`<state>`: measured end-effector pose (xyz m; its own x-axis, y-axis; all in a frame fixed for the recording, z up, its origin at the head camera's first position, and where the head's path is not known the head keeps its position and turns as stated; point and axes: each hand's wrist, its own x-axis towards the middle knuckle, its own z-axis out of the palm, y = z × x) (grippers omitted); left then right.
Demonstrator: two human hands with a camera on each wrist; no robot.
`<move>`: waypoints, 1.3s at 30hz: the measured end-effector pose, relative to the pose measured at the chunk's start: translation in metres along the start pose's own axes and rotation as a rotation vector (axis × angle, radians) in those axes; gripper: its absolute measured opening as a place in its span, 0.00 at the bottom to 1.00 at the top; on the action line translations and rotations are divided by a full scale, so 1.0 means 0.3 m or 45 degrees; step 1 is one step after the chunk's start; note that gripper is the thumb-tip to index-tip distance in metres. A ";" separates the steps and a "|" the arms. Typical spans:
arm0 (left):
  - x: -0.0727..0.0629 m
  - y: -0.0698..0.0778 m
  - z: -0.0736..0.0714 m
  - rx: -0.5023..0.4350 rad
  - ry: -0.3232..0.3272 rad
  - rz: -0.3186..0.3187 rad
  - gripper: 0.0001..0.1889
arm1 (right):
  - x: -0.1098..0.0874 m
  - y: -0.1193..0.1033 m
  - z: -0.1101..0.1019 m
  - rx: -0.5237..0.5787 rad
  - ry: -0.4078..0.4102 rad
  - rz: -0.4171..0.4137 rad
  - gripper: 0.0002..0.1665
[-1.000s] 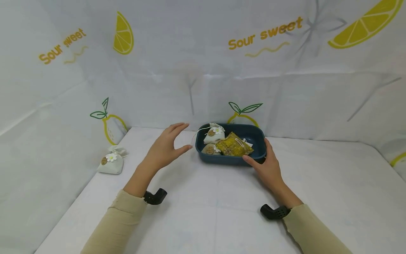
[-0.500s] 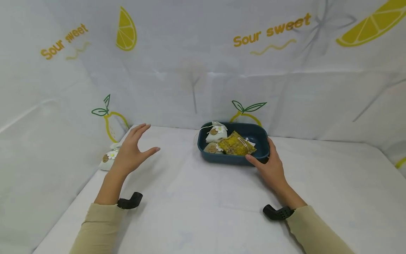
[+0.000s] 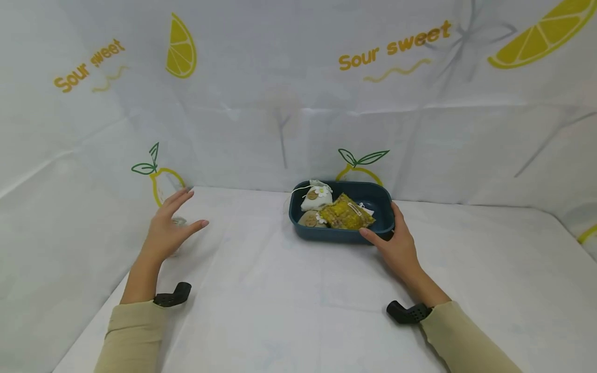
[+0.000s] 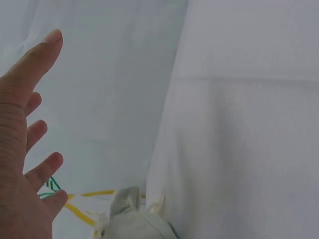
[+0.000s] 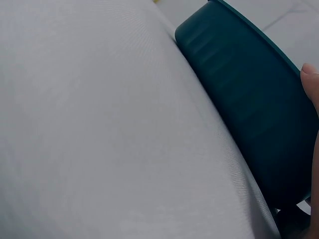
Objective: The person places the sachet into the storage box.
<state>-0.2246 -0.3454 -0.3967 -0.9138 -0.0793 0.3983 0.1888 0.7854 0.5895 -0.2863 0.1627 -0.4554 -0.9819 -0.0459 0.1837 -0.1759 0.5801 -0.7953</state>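
The right hand point(image 3: 398, 246) grips the near right corner of a dark teal oblong tray point(image 3: 378, 196), thumb along its front wall. Inside lie white daisy-trimmed sachets point(image 3: 317, 197) and a yellow packet point(image 3: 346, 213). Far to its left, the left hand point(image 3: 169, 228) hovers with fingers spread over another white sachet point(image 4: 134, 221), which sits by the cloth wall.

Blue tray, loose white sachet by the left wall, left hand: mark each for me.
blue tray point(image 3: 368, 195), head view, bare inner far wall.
white sachet point(image 4: 133, 225), left wrist view, gathered cloth top.
left hand point(image 3: 166, 231), head view, back of the hand.
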 end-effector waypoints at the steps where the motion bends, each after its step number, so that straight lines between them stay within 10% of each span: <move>1: -0.003 -0.011 -0.004 -0.017 0.001 -0.012 0.44 | 0.000 -0.002 0.000 0.000 0.002 -0.003 0.65; 22: -0.065 -0.223 0.003 0.276 -0.046 -0.124 0.49 | 0.004 -0.002 0.004 -0.014 0.012 -0.041 0.64; 39: -0.075 -0.212 0.010 0.390 -0.077 -0.228 0.41 | 0.001 -0.002 -0.004 -0.028 0.001 -0.005 0.64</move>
<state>-0.2170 -0.3916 -0.4453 -0.9439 -0.2031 0.2604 -0.0844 0.9107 0.4044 -0.2864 0.1633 -0.4539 -0.9811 -0.0474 0.1876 -0.1784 0.5974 -0.7818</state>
